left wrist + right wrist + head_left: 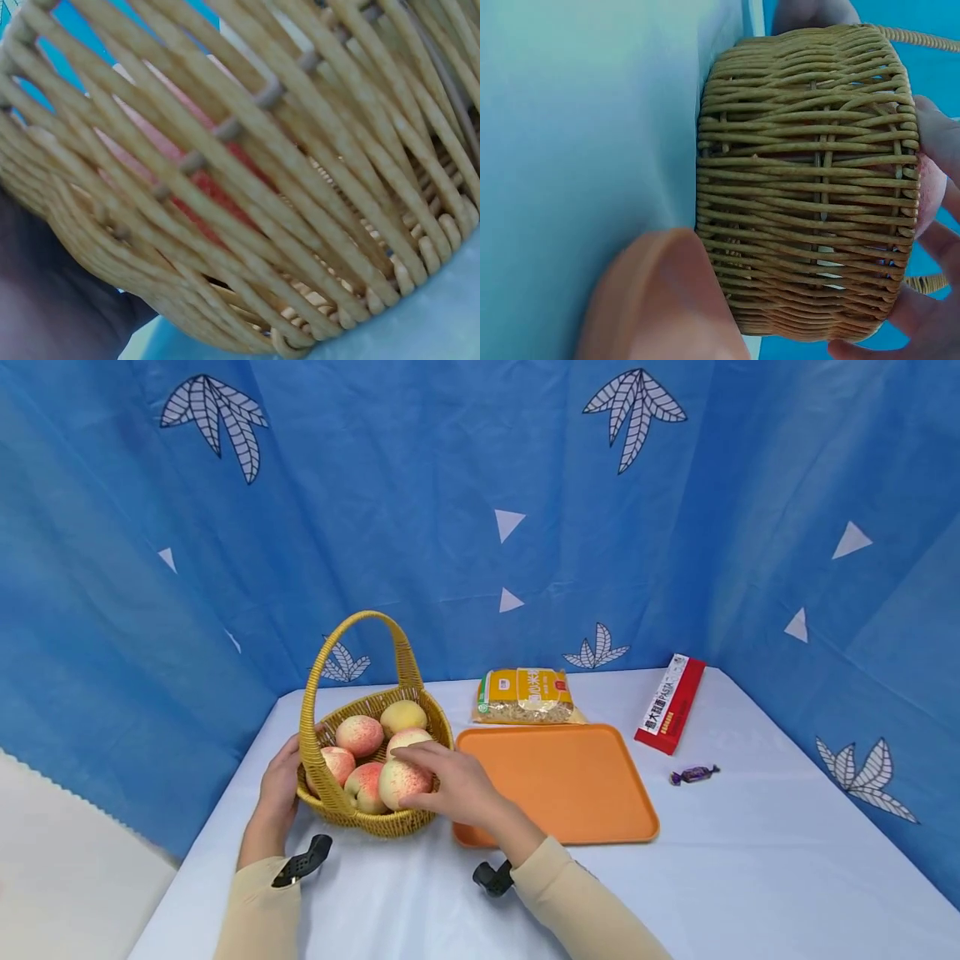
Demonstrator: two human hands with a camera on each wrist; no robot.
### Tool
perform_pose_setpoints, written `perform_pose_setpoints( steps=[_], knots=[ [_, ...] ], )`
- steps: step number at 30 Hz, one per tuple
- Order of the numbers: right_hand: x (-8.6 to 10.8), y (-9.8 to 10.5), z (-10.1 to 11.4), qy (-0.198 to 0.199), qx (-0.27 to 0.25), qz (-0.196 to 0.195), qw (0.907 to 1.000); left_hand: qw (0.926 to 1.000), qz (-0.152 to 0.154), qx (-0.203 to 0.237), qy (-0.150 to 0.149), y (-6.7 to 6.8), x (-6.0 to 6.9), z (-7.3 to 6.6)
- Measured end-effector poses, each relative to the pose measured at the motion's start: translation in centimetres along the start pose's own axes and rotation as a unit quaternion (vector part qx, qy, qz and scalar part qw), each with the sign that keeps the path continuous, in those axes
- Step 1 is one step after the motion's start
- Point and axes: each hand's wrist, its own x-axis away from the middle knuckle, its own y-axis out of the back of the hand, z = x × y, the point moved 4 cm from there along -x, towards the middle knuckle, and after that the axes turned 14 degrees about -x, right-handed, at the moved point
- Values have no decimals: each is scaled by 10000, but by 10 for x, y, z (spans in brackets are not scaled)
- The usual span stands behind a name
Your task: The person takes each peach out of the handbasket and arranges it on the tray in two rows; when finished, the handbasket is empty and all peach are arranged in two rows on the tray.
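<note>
A yellow woven basket (390, 825) with a tall handle holds several peaches, one of them yellower (403, 716). At its left side, my left hand (279, 781) grips the wall near the rim; the left wrist view shows part of that hand (52, 292) against the weave (300, 195). Over the right rim reaches my right hand (465, 789), thumb and fingers around a pale pink peach (403, 781) that sits in the basket. The right wrist view has the right hand's fingers (939, 139) at the peach (928, 191), above the basket's rim.
An orange tray (558, 785) lies just right of the basket, partly under my right forearm. Behind it is a yellow bag of grain (525, 696). Farther right are a red and white pasta packet (671, 703) and a purple wrapped candy (694, 774). Blue curtains stand behind.
</note>
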Motion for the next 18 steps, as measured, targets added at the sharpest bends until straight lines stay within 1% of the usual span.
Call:
perform_pose_setpoints(
  steps=[3,5,7,11,14,17,18],
  knots=[
    [1,1,-2,-80,-526,-226,9983,9999,13,122,-38,1,1,3],
    [1,5,-5,-84,-1037,-468,9935,9997,24,226,-85,0,1,4],
    [2,11,-8,-85,-1544,-724,9853,9994,28,290,-171,0,1,5],
    [5,22,-16,-142,-2421,-1136,9635,9988,36,350,-344,-2,1,7],
    [7,30,-23,-278,-2842,-1344,9489,9981,63,368,-483,-3,2,8],
    [8,38,-28,-393,-3131,-1492,9371,9974,44,435,-580,-4,2,8],
    [9,41,-30,-426,-3180,-1548,9344,9973,24,439,-586,-4,2,8]
  ],
)
